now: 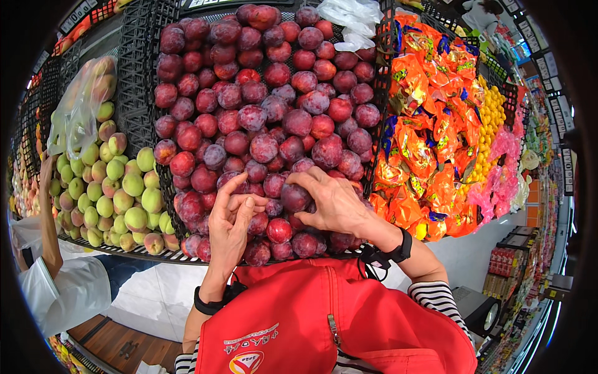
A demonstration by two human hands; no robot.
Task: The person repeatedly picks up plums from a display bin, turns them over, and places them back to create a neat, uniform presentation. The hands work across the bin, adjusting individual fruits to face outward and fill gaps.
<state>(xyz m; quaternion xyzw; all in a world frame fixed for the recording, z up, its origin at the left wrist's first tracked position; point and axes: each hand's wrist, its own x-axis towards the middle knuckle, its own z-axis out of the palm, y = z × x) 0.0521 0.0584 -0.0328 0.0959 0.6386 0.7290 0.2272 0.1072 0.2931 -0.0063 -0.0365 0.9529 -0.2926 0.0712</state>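
Observation:
A large heap of dark red plums [264,148] fills a black plastic crate before me. My right hand [327,198] has its thumb and fingers around a dark plum [295,197] at the near part of the heap. Just left of it, my left hand [233,215] is over the plums with its fingers loosely curled and apart, holding nothing. Both wrists wear black bands. Whether the plum in my right hand is lifted off the others, I cannot tell.
Green peaches [133,184] lie left of the plums, with a person [70,285] reaching in beside a clear plastic bag [84,107]. Orange plastic bags [434,121] and small yellow fruit [490,117] are on the right. A crumpled white bag [352,21] lies at the crate's far right corner.

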